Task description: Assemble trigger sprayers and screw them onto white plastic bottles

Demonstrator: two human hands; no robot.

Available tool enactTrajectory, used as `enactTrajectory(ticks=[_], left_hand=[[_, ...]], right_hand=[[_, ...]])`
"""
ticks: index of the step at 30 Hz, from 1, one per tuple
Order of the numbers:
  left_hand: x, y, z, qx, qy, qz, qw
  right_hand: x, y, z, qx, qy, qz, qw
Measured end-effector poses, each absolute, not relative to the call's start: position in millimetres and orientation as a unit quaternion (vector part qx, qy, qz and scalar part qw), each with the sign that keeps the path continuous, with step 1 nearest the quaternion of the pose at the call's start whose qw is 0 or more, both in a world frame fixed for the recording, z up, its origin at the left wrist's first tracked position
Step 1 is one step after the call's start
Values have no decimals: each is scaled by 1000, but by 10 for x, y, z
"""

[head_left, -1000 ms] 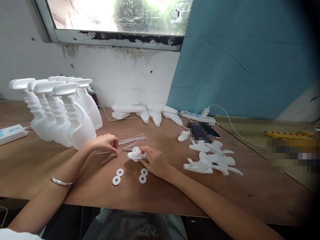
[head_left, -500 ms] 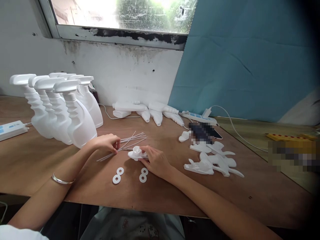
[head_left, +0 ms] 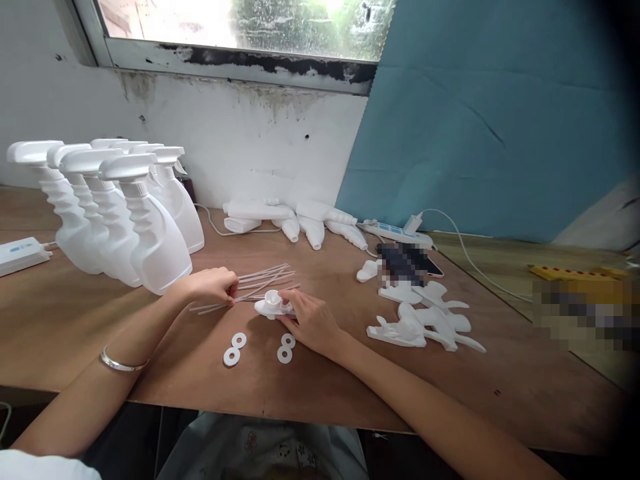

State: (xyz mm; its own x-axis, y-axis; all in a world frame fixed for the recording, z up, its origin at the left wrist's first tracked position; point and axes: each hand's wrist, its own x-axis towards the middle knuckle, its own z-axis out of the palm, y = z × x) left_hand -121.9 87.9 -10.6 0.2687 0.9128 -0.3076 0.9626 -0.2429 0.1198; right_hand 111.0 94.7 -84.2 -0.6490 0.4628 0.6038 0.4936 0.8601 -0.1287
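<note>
My right hand (head_left: 313,320) is closed around a white spray trigger head (head_left: 271,305), its round collar facing up. To the left, my left hand (head_left: 215,287) has its fingers pinched together on a thin white dip tube (head_left: 205,309); the fingertips partly hide it. Several more dip tubes (head_left: 265,272) lie loosely crossed on the table just beyond both hands. Nearer to me are two pairs of flat white washers, one pair (head_left: 235,350) on the left and another (head_left: 286,348) below the trigger head.
Assembled white spray bottles (head_left: 160,233) stand at the left. Bottles without heads (head_left: 313,227) lie along the wall. More trigger heads (head_left: 425,317) are piled at the right, by a phone (head_left: 430,260). Power strips (head_left: 397,231) and cables sit at the back right and far left.
The dip tube at my left hand has swung from a steep slant to a flatter angle. My right hand keeps the trigger head in the same place. The view has shifted slightly.
</note>
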Motion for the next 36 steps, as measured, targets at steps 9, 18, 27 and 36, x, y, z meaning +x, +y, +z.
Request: enactTrajectory(ticks=[9, 18, 27, 36], left_hand=[[-1244, 873, -134, 799, 584, -56, 134], [-1445, 782, 190, 790, 506, 38, 345], [-1152, 838, -32, 614, 398, 443, 517], [-854, 830, -222, 560, 393, 590, 429]], right_hand=[[1104, 950, -861, -260, -908, -21, 328], [1100, 945, -863, -255, -910, -26, 326], [1074, 915, -844, -242, -911, -24, 334], [1067, 913, -836, -234, -912, -30, 334]])
